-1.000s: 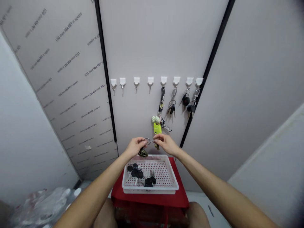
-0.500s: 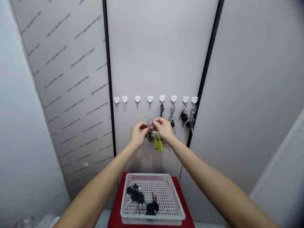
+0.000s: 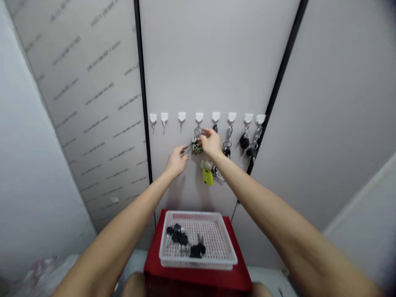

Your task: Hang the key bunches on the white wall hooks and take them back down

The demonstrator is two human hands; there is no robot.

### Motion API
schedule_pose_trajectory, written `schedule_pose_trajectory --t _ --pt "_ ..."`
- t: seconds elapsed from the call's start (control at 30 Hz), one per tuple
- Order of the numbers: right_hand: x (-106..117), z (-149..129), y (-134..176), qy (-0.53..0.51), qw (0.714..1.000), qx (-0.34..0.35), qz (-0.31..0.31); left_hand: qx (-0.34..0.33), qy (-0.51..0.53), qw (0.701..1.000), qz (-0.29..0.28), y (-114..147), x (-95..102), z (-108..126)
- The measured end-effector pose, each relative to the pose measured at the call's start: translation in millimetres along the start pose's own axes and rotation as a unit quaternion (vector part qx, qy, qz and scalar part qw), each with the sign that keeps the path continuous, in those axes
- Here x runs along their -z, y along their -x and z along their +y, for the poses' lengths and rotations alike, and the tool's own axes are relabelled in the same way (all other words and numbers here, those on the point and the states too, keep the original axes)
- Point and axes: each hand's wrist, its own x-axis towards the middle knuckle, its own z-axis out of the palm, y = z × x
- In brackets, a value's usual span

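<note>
A bunch of keys [image 3: 197,147] with a round green-and-dark charm hangs just below the fourth white hook [image 3: 199,117] from the left, its metal ring at the hook. My right hand [image 3: 211,142] is at the bunch from the right, thumb and fingers closed on it near the ring. To the left, my left hand [image 3: 177,161] has thumb and fingers apart, fingertips close to a key; I cannot tell if they touch. Behind my right hand, a lanyard set with a lime-green tag [image 3: 208,177] hangs from the fifth hook [image 3: 215,117], partly hidden.
Further right, key sets [image 3: 244,142] hang on three hooks. Three bare hooks [image 3: 182,117] are on the left. Below, a white perforated basket [image 3: 230,251] holding several black-headed keys [image 3: 181,237] stands on a red stool or box [image 3: 241,276]. Plastic bags [image 3: 46,276] lie lower left.
Both hands have risen toward the hooks, and the key bunch now hangs at the fourth hook. My left hand has let go and drawn left. The view has tilted slightly.
</note>
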Motion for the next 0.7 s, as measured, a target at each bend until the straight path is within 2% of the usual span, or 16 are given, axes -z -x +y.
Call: schedule_pose_trajectory --t 0.07,0.13,0.2,0.27,0.33,0.4,0.47,0.6,0.7 --pt "9.3 14.5 25.6 0.059 0.994 0.091 0.019 0.029 0.002 0.999 -0.034 33.7 -5.1 -27.3" --pt "16.9 35.2 60.2 0.105 0.983 0.152 -0.019 0.06 0.002 0.995 -0.074 73.0 -11.6 -54.7" --pt "20.6 61.4 101.3 0.153 0.965 0.145 -0.155 0.088 -0.006 0.989 -0.118 111.2 -18.3 -77.3" --pt "19.9 89.6 142.9 0.2 0.919 0.086 -0.329 0.09 -0.039 0.979 -0.178 141.8 -24.0 -92.5" --pt "15.6 114.5 177.2 0.206 0.889 0.061 -0.405 0.051 -0.094 0.962 -0.25 161.4 -28.2 -100.0" --pt "9.6 131.6 199.6 0.218 0.865 0.05 -0.449 -0.001 -0.152 0.94 -0.306 171.2 -30.6 -101.4" --pt "4.3 139.9 210.5 0.255 0.842 0.046 -0.473 -0.032 -0.199 0.92 -0.336 174.6 -31.8 -99.4" --pt "0.4 142.7 213.4 0.328 0.816 0.028 -0.474 -0.039 -0.243 0.903 -0.351 175.0 -33.2 -95.4" --pt "2.6 144.7 212.4 0.336 0.811 0.015 -0.48 -0.031 -0.249 0.9 -0.355 175.5 -34.3 -95.0"
